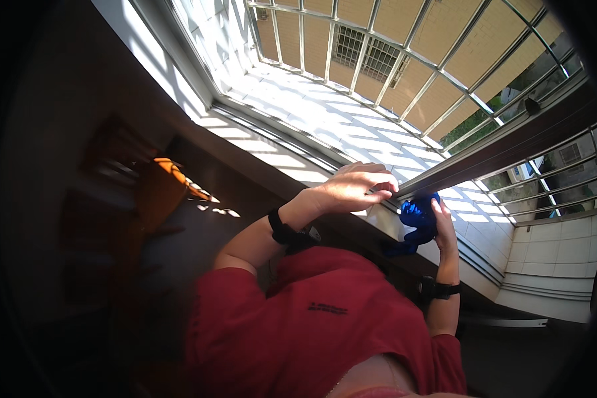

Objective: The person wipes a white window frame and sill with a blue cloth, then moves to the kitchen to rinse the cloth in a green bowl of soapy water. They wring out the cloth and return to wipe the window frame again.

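My left hand (pixel 360 186) reaches over the window sill with its fingers curled and a gap between thumb and forefinger. Nothing shows inside it. Its fingertips are close to the lower end of a dark-framed sliding window sash (pixel 477 149); whether they touch it I cannot tell. On the other side of that end, my right hand (pixel 444 221) grips a bunched blue cloth (pixel 418 219). Part of the cloth lies against the sash's lower corner, and a loose end hangs down over the sill's inner side. The window track (pixel 288 144) runs beneath my left hand.
Metal security bars (pixel 363 59) enclose a sunlit tiled ledge (pixel 323 119) outside. A white window frame (pixel 179 54) stands at the left. Wooden chairs (pixel 154 194) sit in shadow at lower left. White wall tiles (pixel 552 248) are at the right.
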Available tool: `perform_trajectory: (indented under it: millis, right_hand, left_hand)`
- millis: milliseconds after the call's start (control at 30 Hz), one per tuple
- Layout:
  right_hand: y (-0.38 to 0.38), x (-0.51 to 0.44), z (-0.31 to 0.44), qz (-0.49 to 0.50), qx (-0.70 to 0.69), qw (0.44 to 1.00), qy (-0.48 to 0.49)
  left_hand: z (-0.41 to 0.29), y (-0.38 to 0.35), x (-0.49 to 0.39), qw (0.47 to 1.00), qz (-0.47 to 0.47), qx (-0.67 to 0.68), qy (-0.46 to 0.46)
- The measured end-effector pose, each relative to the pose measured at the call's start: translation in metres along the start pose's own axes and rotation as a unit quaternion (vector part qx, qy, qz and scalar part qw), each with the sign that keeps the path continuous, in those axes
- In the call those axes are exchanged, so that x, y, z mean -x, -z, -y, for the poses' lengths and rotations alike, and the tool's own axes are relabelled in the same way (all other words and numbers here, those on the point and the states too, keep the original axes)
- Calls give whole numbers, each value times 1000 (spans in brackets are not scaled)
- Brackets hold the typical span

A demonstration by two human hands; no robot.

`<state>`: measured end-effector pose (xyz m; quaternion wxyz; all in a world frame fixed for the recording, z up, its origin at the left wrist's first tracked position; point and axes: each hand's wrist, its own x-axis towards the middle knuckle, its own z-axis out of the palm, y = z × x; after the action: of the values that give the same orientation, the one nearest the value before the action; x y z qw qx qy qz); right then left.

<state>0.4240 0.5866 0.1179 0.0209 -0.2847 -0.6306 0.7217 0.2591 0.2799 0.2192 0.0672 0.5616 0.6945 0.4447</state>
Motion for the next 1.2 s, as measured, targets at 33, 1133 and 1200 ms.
perform_trajectory:
  millis: [33,1133,1200]
  right_hand:
    - [14,14,5,35,6,999,5]
    - [47,-74,-84,145,540,695,451]
    - [44,-79,-85,178,543,686,450]
  left_hand:
    - [-16,-12,-12,1000,8,-6,2]
    - [-62,-107,-187,865,-465,-149,-119]
    - [-64,-108,-187,865,-466,-143,-120]
